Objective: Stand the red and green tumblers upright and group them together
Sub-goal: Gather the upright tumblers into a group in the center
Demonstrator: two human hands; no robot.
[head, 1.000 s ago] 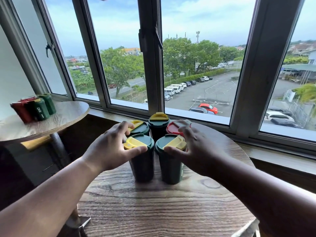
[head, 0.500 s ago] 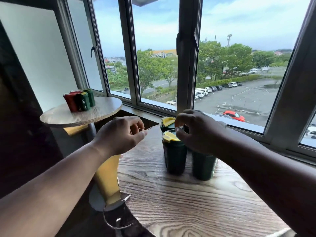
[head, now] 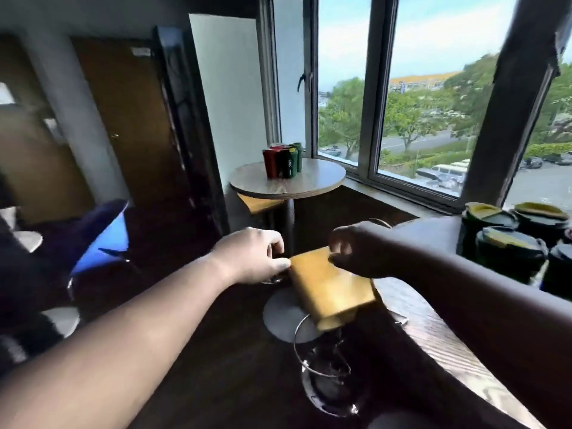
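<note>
Fingers: left hand [head: 253, 255] has fingers [head: 275, 239] loosely curled, thumb forward, nothing visibly in them. Right hand [head: 356, 249] is in shadow and motion-blurred; its fingers [head: 339, 246] look bent, nothing seen inside, but whether they pinch anything I cannot tell. Both hands hang in the air off the near worktop's left edge, above a yellow stool seat [head: 331, 286] and its chrome base [head: 328, 376].

Task objects, group A: cluster of dark green tumblers with yellow flip lids [head: 510, 239] at far right on the near round worktop [head: 439, 335], all upright and touching or just beside one another. Right edge of frame cuts the cluster, so no red one can be confirmed here.

Group B: red and green tumblers [head: 283, 161] upright and bunched on the far round worktop [head: 288, 179] by the window [head: 411, 97]. One carries white lettering, too small to read.

Handling (judgement): bodies look like rigid plastic or coated metal, smooth, slightly tapered toward the base. Probably light if empty; contents unknown. Stiff, not fragile. Smooth wall may slip under a loose grip. Tall and narrow, so they would tip if nudged near the lid. Best hold: wrap round the mid-body, below the lid rim. Avoid lifting by the flip lid, which may pop open.

Status (judgement): both visible groups stand upright; near group appears finished.
</note>
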